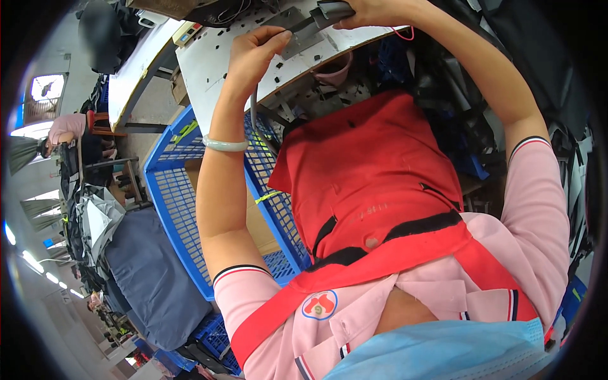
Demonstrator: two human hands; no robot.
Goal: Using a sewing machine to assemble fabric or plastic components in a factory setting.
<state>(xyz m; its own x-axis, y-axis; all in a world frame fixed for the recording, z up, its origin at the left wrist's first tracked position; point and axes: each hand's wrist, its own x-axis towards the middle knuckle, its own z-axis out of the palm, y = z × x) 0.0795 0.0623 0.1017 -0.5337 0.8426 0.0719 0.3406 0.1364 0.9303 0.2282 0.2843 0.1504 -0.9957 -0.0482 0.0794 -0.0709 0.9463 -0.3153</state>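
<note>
My left hand rests at the near edge of the white worktable, its fingers pinching a thin grey strip of fabric that hangs down below the wrist. A pale green bangle sits on that forearm. My right hand is at the top of the view, fingers closed on a grey fabric piece lying on the table. A flat grey piece lies between the two hands. I wear a red apron over a pink shirt.
A blue plastic crate stands at my left beside the table. Dark fabric bundles are piled lower left. A pink bowl sits under the table. Another person in pink works at the far left.
</note>
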